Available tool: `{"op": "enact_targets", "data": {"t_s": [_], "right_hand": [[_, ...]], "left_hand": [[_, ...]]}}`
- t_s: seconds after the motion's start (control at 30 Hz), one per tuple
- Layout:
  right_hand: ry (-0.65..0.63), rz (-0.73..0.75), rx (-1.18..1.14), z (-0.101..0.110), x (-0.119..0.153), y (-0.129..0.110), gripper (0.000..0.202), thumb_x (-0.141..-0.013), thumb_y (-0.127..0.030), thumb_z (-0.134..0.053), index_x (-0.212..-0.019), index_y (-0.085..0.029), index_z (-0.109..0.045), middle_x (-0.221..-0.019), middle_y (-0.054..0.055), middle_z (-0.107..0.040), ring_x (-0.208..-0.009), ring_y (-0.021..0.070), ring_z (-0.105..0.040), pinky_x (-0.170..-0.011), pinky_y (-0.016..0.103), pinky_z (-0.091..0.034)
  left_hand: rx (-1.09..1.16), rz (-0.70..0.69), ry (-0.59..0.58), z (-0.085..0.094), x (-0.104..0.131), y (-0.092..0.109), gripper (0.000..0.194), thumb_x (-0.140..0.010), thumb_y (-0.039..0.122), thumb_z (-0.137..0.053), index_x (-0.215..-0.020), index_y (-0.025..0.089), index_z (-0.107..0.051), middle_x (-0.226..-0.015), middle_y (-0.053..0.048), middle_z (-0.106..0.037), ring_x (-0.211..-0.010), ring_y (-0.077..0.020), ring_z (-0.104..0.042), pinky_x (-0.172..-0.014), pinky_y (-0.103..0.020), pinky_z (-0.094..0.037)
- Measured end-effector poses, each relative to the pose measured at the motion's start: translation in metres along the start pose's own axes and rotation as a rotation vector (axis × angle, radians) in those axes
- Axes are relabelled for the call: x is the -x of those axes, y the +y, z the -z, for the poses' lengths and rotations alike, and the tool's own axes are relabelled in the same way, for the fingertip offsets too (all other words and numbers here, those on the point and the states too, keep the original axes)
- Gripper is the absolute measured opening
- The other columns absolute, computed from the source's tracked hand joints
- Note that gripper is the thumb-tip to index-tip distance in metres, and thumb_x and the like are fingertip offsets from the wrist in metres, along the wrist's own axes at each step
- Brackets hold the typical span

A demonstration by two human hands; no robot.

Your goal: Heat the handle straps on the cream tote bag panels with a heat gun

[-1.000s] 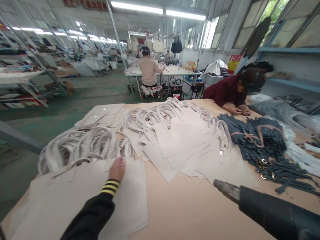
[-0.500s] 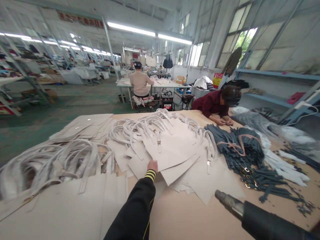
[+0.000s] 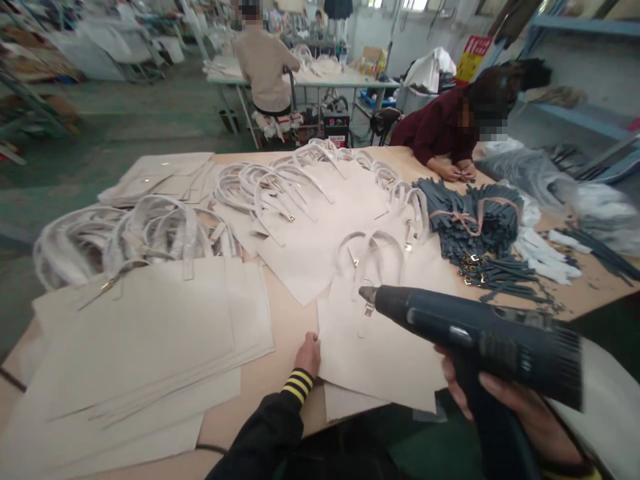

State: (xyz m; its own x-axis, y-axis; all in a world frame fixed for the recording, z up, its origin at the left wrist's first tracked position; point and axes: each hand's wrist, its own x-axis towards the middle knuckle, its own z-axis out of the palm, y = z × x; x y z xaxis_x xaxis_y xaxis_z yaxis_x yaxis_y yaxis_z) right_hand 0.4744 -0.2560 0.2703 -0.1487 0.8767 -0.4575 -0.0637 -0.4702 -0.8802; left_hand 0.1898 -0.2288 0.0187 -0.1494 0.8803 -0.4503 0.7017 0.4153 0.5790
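Note:
My left hand (image 3: 309,355) pinches the left edge of a beige bag panel (image 3: 373,363) at the table's near edge. This panel has looped straps (image 3: 385,253) at its top and a small metal buckle (image 3: 369,309). In my right hand (image 3: 525,407) is a dark heat gun (image 3: 450,327), its fingers wrapped round the handle. The metal nozzle points left, above the panel near the buckle; whether it touches cannot be told. Behind lies a spread heap of similar panels (image 3: 300,247) with pale, wrapped-looking handles.
A stack of beige panels (image 3: 155,320) covers the left side of the table (image 3: 293,320). Bundled dark straps (image 3: 460,217) and loose buckled straps (image 3: 515,283) lie at right. A co-worker in a maroon top (image 3: 440,130) leans over the far right; another person (image 3: 265,63) sits farther back.
My left hand has drawn a panel from the heap toward me, to the near edge. The heat gun has risen and swung over it, bringing my right hand into view. The view tilts lower.

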Motion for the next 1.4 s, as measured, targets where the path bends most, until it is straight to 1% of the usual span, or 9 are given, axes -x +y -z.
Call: {"op": "enact_targets", "data": {"t_s": [0.1, 0.2, 0.4, 0.6, 0.73, 0.93, 1.1, 1.27, 1.4], "right_hand": [[-0.118, -0.021, -0.083, -0.011, -0.036, 0.003, 0.036, -0.078, -0.039, -0.064, -0.105, -0.017, -0.058, -0.089, 0.006, -0.058, -0.066, 0.0149, -0.054, -0.053, 0.024, -0.047], [-0.173, 0.030, 0.003, -0.023, -0.069, 0.003, 0.030, -0.078, -0.035, -0.063, -0.100, -0.015, -0.058, -0.085, 0.006, -0.059, -0.064, 0.0154, -0.055, -0.050, 0.024, -0.048], [-0.167, 0.041, 0.080, -0.041, -0.099, 0.002, 0.030, -0.075, -0.036, -0.065, -0.091, -0.012, -0.058, -0.079, 0.006, -0.060, -0.060, 0.0154, -0.056, -0.045, 0.023, -0.048], [-0.124, 0.027, 0.130, -0.028, -0.091, -0.001, 0.029, -0.074, -0.036, -0.066, -0.089, -0.013, -0.058, -0.078, 0.006, -0.061, -0.059, 0.0155, -0.057, -0.044, 0.024, -0.049], [-0.043, 0.017, 0.164, -0.015, -0.085, -0.003, 0.027, -0.073, -0.035, -0.066, -0.086, -0.013, -0.058, -0.077, 0.007, -0.062, -0.057, 0.0154, -0.057, -0.044, 0.024, -0.049], [-0.057, 0.004, 0.140, -0.007, -0.079, -0.004, 0.026, -0.075, -0.034, -0.066, -0.087, -0.012, -0.058, -0.077, 0.006, -0.061, -0.058, 0.0156, -0.057, -0.044, 0.024, -0.049], [-0.030, 0.011, 0.082, 0.016, -0.054, -0.011, 0.029, -0.078, -0.035, -0.063, -0.096, -0.012, -0.057, -0.082, 0.007, -0.060, -0.062, 0.0153, -0.057, -0.046, 0.023, -0.049], [0.033, -0.010, 0.136, 0.033, -0.038, -0.012, 0.029, -0.077, -0.036, -0.065, -0.094, -0.013, -0.058, -0.081, 0.007, -0.060, -0.061, 0.0161, -0.057, -0.046, 0.024, -0.049], [0.062, -0.011, 0.192, 0.028, -0.052, -0.007, 0.026, -0.075, -0.035, -0.066, -0.086, -0.012, -0.058, -0.077, 0.007, -0.061, -0.058, 0.0156, -0.057, -0.043, 0.023, -0.049]], "left_hand": [[-0.056, 0.010, -0.021, -0.005, 0.021, 0.005, 0.017, -0.087, 0.021, -0.030, -0.097, 0.015, -0.042, -0.077, -0.008, -0.061, -0.076, -0.0198, -0.060, -0.068, -0.028, -0.041], [-0.049, 0.011, -0.025, -0.008, 0.032, 0.006, 0.014, -0.087, 0.021, -0.033, -0.094, 0.015, -0.043, -0.080, -0.009, -0.061, -0.078, -0.0188, -0.060, -0.070, -0.026, -0.040], [0.046, -0.003, -0.007, -0.013, 0.026, 0.004, 0.012, -0.084, 0.021, -0.038, -0.083, 0.015, -0.049, -0.078, -0.008, -0.061, -0.075, -0.0165, -0.057, -0.071, -0.026, -0.039], [0.210, -0.064, 0.000, -0.019, -0.006, 0.019, 0.021, -0.077, 0.028, -0.044, -0.058, 0.018, -0.042, -0.057, 0.000, -0.048, -0.063, -0.0145, -0.050, -0.064, -0.026, -0.038], [0.288, -0.060, 0.018, -0.024, -0.016, 0.025, 0.015, -0.071, 0.024, -0.042, -0.057, 0.019, -0.039, -0.057, 0.002, -0.045, -0.063, -0.0138, -0.046, -0.066, -0.026, -0.038], [0.338, -0.094, 0.163, -0.025, -0.009, 0.016, 0.019, -0.072, 0.032, -0.037, -0.057, 0.020, -0.039, -0.055, 0.001, -0.044, -0.059, -0.0133, -0.043, -0.063, -0.026, -0.037], [0.352, 0.025, 0.296, -0.008, -0.009, 0.001, 0.021, -0.071, 0.035, -0.037, -0.061, 0.019, -0.045, -0.056, 0.001, -0.049, -0.061, -0.0145, -0.046, -0.064, -0.026, -0.039], [0.337, 0.094, 0.264, -0.002, -0.002, -0.011, 0.018, -0.072, 0.033, -0.038, -0.064, 0.019, -0.047, -0.060, 0.000, -0.053, -0.065, -0.0155, -0.049, -0.066, -0.026, -0.040], [0.310, 0.089, 0.266, -0.005, 0.006, -0.007, 0.017, -0.073, 0.031, -0.038, -0.062, 0.020, -0.045, -0.059, 0.000, -0.053, -0.064, -0.0152, -0.049, -0.067, -0.026, -0.042]]}}
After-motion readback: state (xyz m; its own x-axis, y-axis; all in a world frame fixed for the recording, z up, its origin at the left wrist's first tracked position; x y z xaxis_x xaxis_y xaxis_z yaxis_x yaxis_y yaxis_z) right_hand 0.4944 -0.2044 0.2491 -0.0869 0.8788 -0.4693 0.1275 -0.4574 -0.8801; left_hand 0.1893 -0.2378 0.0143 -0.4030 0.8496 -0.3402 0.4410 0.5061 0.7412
